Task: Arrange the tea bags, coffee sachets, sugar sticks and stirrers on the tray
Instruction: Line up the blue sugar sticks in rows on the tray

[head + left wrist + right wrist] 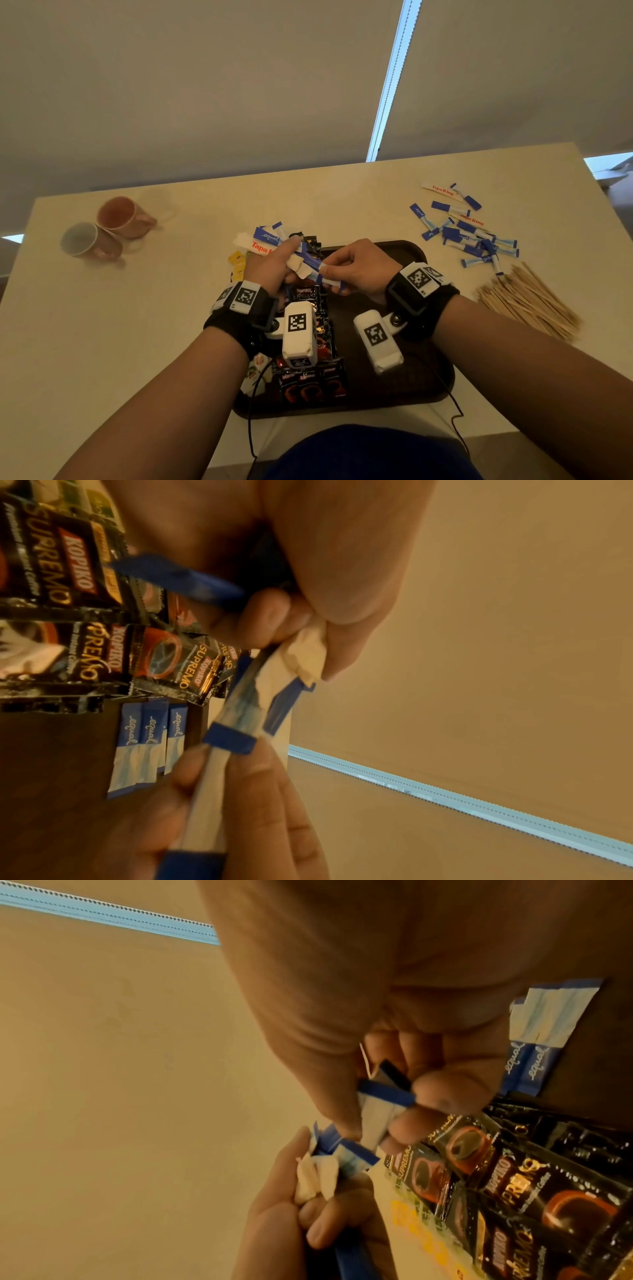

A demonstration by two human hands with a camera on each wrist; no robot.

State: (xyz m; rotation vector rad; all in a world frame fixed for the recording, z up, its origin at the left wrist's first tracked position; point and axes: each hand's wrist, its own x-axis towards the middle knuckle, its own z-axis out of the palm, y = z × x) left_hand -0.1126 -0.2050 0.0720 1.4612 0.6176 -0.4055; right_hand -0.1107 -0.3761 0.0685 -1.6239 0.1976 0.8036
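Observation:
My left hand [289,255] grips a bundle of blue-and-white sugar sticks [274,236] above the far left of the dark brown tray [414,255]. My right hand [330,272] pinches one end of a single sugar stick [212,775] that still touches the bundle. Three sugar sticks [147,739] lie side by side on the tray. Black coffee sachets [308,380] lie in rows on the tray's left half, partly hidden by my wrist cameras. Yellow tea bags [237,260] show beside my left hand. More sugar sticks [469,233] and wooden stirrers [527,301] lie on the table at the right.
Two pink cups [120,216] lie on their sides at the table's far left. The cream table [342,198] ends at a window blind behind. Black cables trail from my wrists over the tray's near edge [342,411].

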